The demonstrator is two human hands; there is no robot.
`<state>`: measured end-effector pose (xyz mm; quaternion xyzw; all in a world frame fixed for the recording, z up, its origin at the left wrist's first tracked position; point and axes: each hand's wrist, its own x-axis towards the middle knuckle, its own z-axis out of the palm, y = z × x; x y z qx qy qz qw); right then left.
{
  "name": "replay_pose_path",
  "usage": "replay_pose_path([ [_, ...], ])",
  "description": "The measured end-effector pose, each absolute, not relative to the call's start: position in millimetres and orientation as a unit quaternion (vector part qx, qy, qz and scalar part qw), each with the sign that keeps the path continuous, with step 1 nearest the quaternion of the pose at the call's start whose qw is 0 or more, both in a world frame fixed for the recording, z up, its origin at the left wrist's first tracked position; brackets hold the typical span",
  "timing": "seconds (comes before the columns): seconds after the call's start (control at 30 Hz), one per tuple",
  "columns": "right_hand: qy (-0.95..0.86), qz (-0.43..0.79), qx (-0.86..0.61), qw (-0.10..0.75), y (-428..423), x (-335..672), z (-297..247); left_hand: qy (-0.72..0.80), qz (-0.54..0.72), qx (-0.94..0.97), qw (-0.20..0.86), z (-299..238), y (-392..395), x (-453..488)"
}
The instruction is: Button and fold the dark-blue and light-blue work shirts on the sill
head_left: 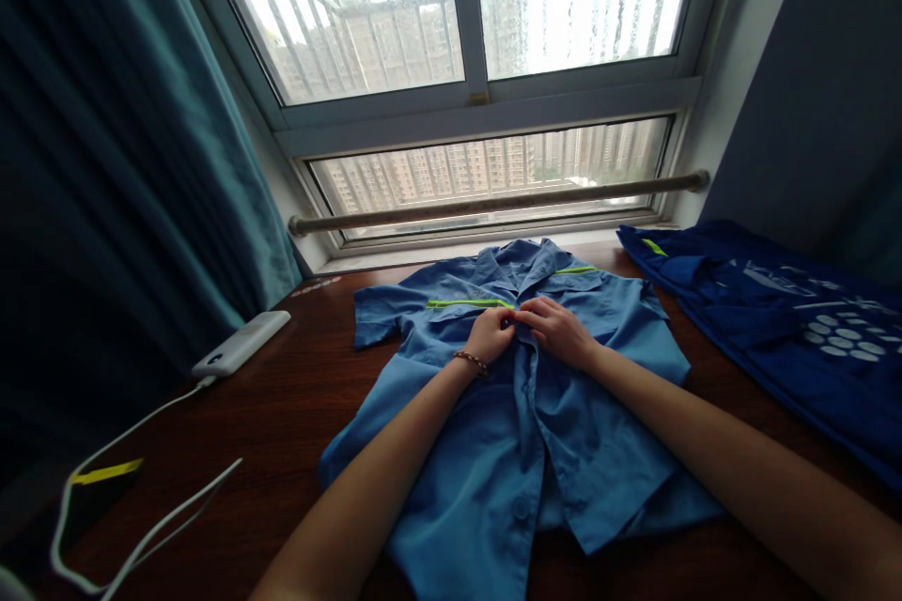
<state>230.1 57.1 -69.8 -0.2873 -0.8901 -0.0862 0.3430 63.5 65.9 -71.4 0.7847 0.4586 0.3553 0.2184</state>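
Note:
A light blue short-sleeved shirt (507, 432) with neon yellow-green chest stripes lies spread face up on the dark wooden table (282, 413), collar toward the window. Both my hands meet at the shirt's front placket just below the collar. My left hand (491, 335), with a beaded bracelet at the wrist, has its fingers closed in a pinch on the placket edge. My right hand (560, 331) is curled next to it, fingertips pressing the same spot. What sits between the fingertips is hidden.
A darker blue garment (796, 329) with white print lies at the right. A white power bank (241, 343) with a white cable (127, 507) rests at the left, near a teal curtain (127, 169). A window with a rail (493, 202) stands behind the table.

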Motion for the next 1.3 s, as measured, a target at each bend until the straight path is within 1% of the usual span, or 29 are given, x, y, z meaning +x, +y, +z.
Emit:
replay_pose_path([
  [0.13, -0.895, -0.143, -0.283, 0.314, 57.6, 231.6, -73.3, 0.471, 0.339, 0.8, 0.15, -64.7, 57.9, 67.1],
  [0.2, -0.889, -0.178, -0.292, 0.304, 56.1, 231.7, -74.5, 0.475, 0.348, 0.795, 0.144, -62.1, 55.4, 68.9],
  [0.27, -0.879, -0.196, -0.301, 0.312, 54.2, 232.3, -75.3, 0.47, 0.37, 0.78, 0.183, -60.8, 54.9, 70.1],
  [0.33, -0.869, -0.192, -0.307, 0.337, 52.7, 233.2, -76.1, 0.458, 0.402, 0.752, 0.253, -61.1, 56.1, 70.7],
  [0.5, -0.821, -0.137, -0.354, 0.426, 53.8, 233.9, -77.9, 0.411, 0.465, 0.648, 0.441, -65.6, 59.6, 70.1],
  [0.57, -0.806, -0.106, -0.366, 0.452, 55.1, 233.0, -78.1, 0.393, 0.473, 0.615, 0.494, -67.4, 60.3, 69.3],
  [0.63, -0.795, -0.064, -0.376, 0.472, 55.9, 231.5, -77.9, 0.378, 0.477, 0.604, 0.514, -69.0, 61.0, 68.3],
  [0.73, -0.766, -0.006, -0.403, 0.501, 55.9, 228.6, -77.4, 0.365, 0.482, 0.614, 0.507, -71.5, 62.6, 67.0],
  [0.83, -0.754, 0.027, -0.412, 0.51, 55.3, 226.7, -77.4, 0.364, 0.481, 0.638, 0.479, -72.7, 63.3, 66.9],
  [0.9, -0.759, 0.032, -0.408, 0.506, 55.2, 226.8, -77.6, 0.374, 0.48, 0.666, 0.432, -71.8, 61.8, 67.3],
  [0.97, -0.772, 0.031, -0.396, 0.495, 55.4, 227.8, -77.7, 0.388, 0.47, 0.71, 0.352, -69.6, 58.6, 67.6],
  [1.03, -0.786, 0.042, -0.38, 0.486, 56.2, 229.2, -77.5, 0.393, 0.447, 0.765, 0.245, -67.1, 54.5, 67.3],
  [1.13, -0.787, 0.09, -0.357, 0.494, 57.0, 230.2, -76.7, 0.375, 0.402, 0.829, 0.101, -65.7, 49.9, 66.1],
  [1.2, -0.779, 0.129, -0.348, 0.505, 56.0, 229.7, -75.4, 0.367, 0.383, 0.846, 0.049, -67.4, 49.5, 65.0],
  [1.3, -0.769, 0.182, -0.345, 0.506, 50.9, 227.8, -72.3, 0.373, 0.367, 0.852, 0.011, -71.9, 51.8, 63.5],
])
